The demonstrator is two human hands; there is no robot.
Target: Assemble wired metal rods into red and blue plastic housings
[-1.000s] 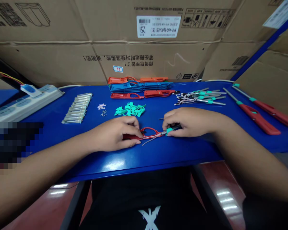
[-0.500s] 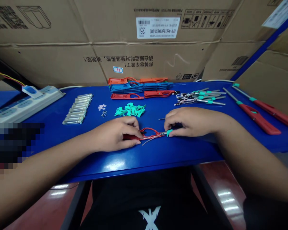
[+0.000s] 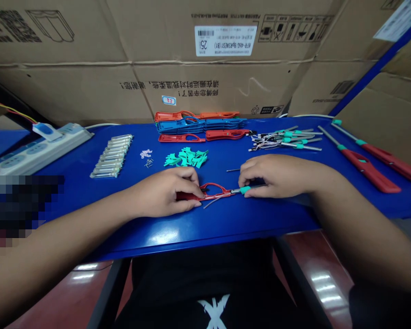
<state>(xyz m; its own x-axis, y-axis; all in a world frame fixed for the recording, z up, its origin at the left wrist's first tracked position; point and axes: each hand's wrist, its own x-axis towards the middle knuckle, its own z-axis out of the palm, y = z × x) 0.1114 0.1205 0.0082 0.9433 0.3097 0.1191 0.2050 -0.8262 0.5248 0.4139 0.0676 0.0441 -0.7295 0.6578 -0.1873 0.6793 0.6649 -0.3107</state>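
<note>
My left hand (image 3: 171, 192) is closed around the grip end of a red lighter shell (image 3: 222, 193), holding it low over the blue table. The shell's oval trigger loop shows to the right of my fingers, with a small black part inside it. A thin loose strand (image 3: 211, 202) sticks out below the loop. My right hand (image 3: 267, 176) pinches a metal lighter tube (image 3: 235, 191) at its green collar (image 3: 245, 189); the tube's near end meets the shell's tip. My palm hides most of the tube. Behind my right fingertips lies a thin screwdriver-like shaft (image 3: 233, 170).
Behind my hands lie green triggers (image 3: 188, 157), small pinkish parts (image 3: 145, 154), tiny screws (image 3: 148, 163) and clear fuel tanks (image 3: 111, 155). Stacked shells (image 3: 202, 124) sit against the cardboard (image 3: 99, 91). Wired tubes (image 3: 291, 137) and red lighters (image 3: 370, 169) lie right; a power strip (image 3: 37, 148) is left.
My right hand has shifted slightly right, and the green collar has moved right with it, showing more of the metal tube by the shell's tip. My left hand stays in place.
</note>
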